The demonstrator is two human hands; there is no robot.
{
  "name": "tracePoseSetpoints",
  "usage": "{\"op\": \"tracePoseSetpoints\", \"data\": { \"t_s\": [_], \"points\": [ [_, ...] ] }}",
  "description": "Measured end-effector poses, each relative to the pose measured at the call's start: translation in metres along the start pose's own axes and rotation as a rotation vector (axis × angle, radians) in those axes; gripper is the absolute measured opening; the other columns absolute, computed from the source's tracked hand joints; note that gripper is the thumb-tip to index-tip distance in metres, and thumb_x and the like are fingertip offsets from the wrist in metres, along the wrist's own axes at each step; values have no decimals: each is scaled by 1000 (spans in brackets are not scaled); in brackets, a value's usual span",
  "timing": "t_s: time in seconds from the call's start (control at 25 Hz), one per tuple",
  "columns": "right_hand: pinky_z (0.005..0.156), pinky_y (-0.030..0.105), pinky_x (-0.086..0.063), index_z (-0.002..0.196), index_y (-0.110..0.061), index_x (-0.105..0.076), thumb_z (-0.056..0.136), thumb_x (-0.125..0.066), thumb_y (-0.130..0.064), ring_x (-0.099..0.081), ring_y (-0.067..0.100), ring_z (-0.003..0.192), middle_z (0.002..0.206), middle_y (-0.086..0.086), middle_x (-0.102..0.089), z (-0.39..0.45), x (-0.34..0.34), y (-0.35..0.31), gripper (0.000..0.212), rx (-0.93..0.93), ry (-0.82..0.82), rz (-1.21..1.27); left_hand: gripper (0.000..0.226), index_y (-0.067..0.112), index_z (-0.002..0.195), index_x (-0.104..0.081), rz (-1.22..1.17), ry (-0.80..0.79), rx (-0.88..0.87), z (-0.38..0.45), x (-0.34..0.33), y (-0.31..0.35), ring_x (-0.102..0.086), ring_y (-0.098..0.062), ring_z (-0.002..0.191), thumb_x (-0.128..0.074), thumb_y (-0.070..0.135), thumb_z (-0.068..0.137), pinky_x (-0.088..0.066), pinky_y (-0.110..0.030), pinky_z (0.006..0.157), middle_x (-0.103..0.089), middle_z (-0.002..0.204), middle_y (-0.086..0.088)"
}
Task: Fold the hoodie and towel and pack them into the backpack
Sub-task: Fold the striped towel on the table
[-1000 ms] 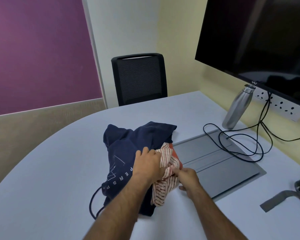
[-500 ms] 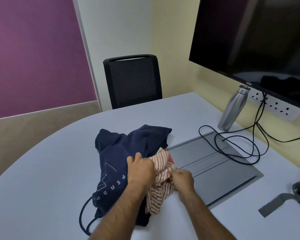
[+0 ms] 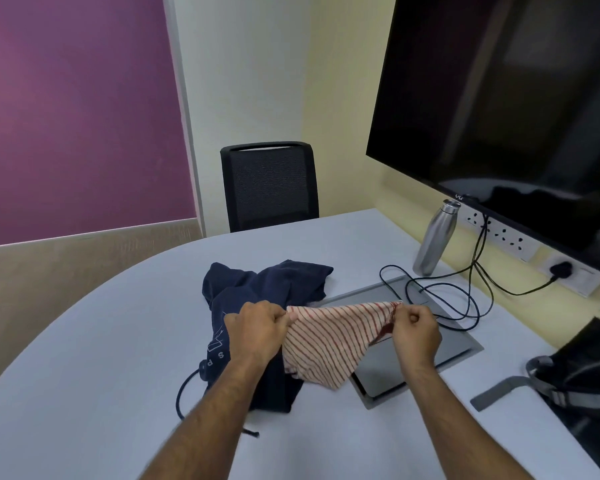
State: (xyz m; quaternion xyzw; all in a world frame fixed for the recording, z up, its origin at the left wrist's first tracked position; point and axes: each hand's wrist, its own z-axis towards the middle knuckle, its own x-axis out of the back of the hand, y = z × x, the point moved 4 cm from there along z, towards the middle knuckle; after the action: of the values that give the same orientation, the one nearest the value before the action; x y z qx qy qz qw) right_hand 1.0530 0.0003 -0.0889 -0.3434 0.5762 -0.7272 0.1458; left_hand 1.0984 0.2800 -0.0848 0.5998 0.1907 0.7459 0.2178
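Note:
A cream towel with red stripes point(image 3: 329, 337) hangs stretched between my hands above the table. My left hand point(image 3: 257, 329) pinches its left corner and my right hand point(image 3: 416, 329) pinches its right corner. The lower part of the towel droops down to a point. A crumpled navy hoodie point(image 3: 267, 285) with white print and a dark drawstring lies on the white table point(image 3: 101, 341) behind and under my left hand. The black backpack point(image 3: 582, 372) with grey straps sits at the right edge of the table, partly cut off by the frame.
A grey flap panel point(image 3: 385, 372) is set in the table under the towel. Black cables point(image 3: 440, 292) loop over it toward wall sockets. A steel bottle point(image 3: 435, 237) stands by the wall under a large dark screen point(image 3: 506, 98). A black chair point(image 3: 269, 185) stands behind the table.
My hands lifted the towel off the hoodie and pulled apart, spreading it out between them. The view tilted up and shifted right, bringing more of the backpack into sight.

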Motion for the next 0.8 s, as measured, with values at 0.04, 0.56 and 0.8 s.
{"op": "tracePoseSetpoints", "data": {
  "t_s": [0.04, 0.56, 0.8],
  "points": [
    [65, 28, -48, 92, -11, -63, 97, -55, -17, -62, 20, 81, 84, 0, -64, -2, 10, -4, 11, 39, -15, -39, 31, 32, 89, -78, 16, 10, -17, -5, 7, 2, -61, -8, 87, -61, 57, 92, -33, -39, 88, -73, 86, 15],
    [63, 33, -48, 95, -17, -57, 98, -56, -15, -59, 19, 73, 82, 1, -64, -48, 122, -4, 3, 399, -24, -221, 14, 16, 82, -62, 228, 411, -930, -95, 60, 56, -52, -23, 76, -73, 24, 87, -44, -41, 79, -59, 80, 0],
    [68, 35, -50, 90, -25, -63, 92, -55, -23, -66, 23, 86, 90, -2, -65, -125, 150, 141, 8, 363, -495, -909, 15, 27, 76, -68, 449, -360, -1133, -200, -30, -12, -52, -14, 74, -81, 32, 74, -49, -33, 76, -56, 74, 9]
  ]
}}
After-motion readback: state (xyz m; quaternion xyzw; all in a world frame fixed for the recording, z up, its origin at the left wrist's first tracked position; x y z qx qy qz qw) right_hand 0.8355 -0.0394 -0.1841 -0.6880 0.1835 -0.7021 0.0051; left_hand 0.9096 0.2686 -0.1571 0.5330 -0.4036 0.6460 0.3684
